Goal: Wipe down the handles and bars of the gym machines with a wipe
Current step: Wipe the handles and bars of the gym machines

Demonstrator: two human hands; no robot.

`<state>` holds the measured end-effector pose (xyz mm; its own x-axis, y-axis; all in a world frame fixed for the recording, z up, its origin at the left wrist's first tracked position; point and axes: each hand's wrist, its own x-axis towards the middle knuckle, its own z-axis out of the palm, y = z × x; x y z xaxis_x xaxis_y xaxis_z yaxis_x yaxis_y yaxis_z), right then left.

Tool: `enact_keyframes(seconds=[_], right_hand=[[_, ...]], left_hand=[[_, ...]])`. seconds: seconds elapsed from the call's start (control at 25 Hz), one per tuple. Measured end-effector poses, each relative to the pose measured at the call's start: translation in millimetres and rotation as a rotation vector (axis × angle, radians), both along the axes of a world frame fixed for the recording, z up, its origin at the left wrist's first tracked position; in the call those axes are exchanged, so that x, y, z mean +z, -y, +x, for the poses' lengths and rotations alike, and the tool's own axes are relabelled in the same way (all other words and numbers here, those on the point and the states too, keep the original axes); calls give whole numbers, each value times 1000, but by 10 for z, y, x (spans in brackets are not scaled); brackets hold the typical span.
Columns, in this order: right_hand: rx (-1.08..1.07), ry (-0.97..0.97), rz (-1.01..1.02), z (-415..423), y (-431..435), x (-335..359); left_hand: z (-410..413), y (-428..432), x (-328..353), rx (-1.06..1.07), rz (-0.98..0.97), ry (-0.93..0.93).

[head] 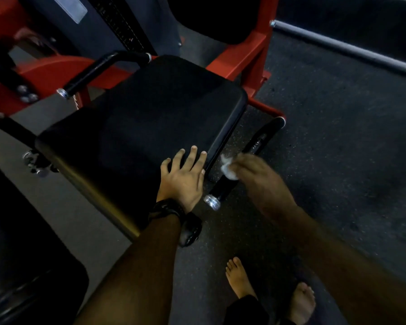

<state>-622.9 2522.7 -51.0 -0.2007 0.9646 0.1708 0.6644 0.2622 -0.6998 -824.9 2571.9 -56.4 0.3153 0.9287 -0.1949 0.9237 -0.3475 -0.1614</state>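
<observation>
The person leans over a black padded seat of a red-framed gym machine. The left hand, fingers spread, lies flat on the seat's near corner. The right hand, blurred, clutches a crumpled white wipe pressed against the black side handle just beside the seat. Bare feet stand on the dark floor.

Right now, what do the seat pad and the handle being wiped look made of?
Seat pad: smooth black vinyl-like upholstery, judging by its soft sheen and rounded edges. Handle: seemingly black-coated metal or rubber sleeve, glossy highlights, with a bright metal end cap.
</observation>
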Motion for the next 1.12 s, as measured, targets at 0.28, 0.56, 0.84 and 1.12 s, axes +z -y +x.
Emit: enact_keyframes(seconds=[0.28, 0.56, 0.84, 1.12], right_hand=[[-81, -68, -10, 34, -56, -243], [-202, -3, 64, -84, 177, -321], [-988, -655, -353, -745, 351, -59], [-1119, -859, -472, -866, 332, -43]], left_hand=[[-3, 6, -38, -14, 40, -4], [-8, 13, -64, -27, 67, -8], [9, 18, -63, -26, 78, -21], [22, 17, -54, -26, 71, -31]])
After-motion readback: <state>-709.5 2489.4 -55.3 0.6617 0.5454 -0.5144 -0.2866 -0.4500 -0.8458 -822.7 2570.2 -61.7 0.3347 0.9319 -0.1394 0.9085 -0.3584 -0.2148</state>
